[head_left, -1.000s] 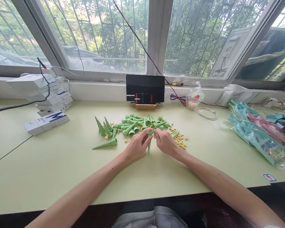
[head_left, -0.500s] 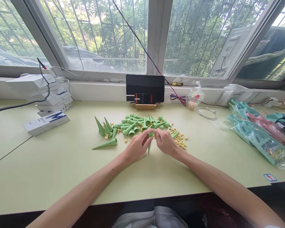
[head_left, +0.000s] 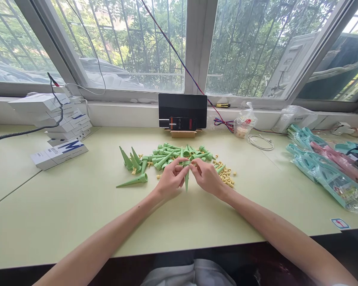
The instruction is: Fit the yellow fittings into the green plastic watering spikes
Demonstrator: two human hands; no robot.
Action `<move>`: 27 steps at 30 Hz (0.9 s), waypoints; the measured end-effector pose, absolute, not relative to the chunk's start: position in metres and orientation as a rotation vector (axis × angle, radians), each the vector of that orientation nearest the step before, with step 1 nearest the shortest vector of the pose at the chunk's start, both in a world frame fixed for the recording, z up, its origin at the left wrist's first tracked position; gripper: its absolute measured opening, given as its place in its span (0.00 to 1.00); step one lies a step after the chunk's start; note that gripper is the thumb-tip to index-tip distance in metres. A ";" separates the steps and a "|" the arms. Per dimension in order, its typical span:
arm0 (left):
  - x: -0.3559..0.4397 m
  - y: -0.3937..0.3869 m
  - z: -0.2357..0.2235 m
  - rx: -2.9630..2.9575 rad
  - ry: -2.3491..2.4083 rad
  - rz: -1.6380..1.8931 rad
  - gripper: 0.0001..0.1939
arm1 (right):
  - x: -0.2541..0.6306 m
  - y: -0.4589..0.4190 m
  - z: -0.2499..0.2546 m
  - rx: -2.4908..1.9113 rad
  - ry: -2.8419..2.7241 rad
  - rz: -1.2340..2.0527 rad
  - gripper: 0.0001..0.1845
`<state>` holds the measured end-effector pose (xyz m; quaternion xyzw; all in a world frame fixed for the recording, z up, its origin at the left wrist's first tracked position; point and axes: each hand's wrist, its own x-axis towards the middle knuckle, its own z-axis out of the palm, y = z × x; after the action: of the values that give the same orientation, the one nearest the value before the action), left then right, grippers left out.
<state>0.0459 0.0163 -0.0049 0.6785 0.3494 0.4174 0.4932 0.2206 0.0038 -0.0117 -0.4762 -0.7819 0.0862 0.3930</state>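
Observation:
My left hand (head_left: 172, 174) pinches a green plastic watering spike (head_left: 187, 179) near its wide top, the tip pointing down towards me. My right hand (head_left: 207, 176) is closed, its thumb and fingertips meeting at the right side of that spike's top; whatever small part they may grip is hidden. Behind my hands lies a heap of green spikes (head_left: 167, 154). Small yellow pegs (head_left: 226, 177) are piled beside my right wrist. On the left, several spikes (head_left: 134, 159) stand on their wide ends and one spike (head_left: 133, 181) lies on its side.
At the back a phone (head_left: 182, 124) with a timer leans on a dark tablet (head_left: 181, 104). White boxes (head_left: 59, 154) are stacked on the left. To the right are a knotted plastic bag (head_left: 244, 121), a white cable (head_left: 260, 142) and wrapped teal items (head_left: 319, 171).
The spike has turned more upright to my view, showing more of its body. My left fingers have opened out a little around it, and my right fingertips have shifted slightly left.

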 end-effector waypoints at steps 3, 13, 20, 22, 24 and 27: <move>0.045 0.020 -0.003 1.487 0.858 0.995 0.22 | 0.222 0.004 -0.013 -1.192 -2.044 0.135 0.12; 0.045 0.024 -0.002 1.174 0.826 0.985 0.24 | 0.225 0.007 -0.012 -1.227 -2.235 -0.168 0.16; 0.046 0.024 -0.001 1.197 0.857 0.981 0.23 | 0.226 0.009 -0.012 -1.291 -2.293 -0.295 0.21; 0.046 0.024 -0.002 1.207 0.854 0.986 0.23 | 0.227 0.009 -0.012 -1.296 -2.309 -0.317 0.22; 0.046 0.023 -0.002 1.228 0.847 0.991 0.23 | 0.227 0.009 -0.012 -1.303 -2.325 -0.333 0.22; 0.045 0.022 -0.003 1.263 0.848 0.981 0.23 | 0.226 0.008 -0.011 -1.306 -2.345 -0.341 0.20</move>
<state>0.0450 0.0220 -0.0032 0.5486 0.3686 0.4263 0.6176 0.2263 0.0081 -0.0110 -0.4714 -0.8461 -0.1229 0.2162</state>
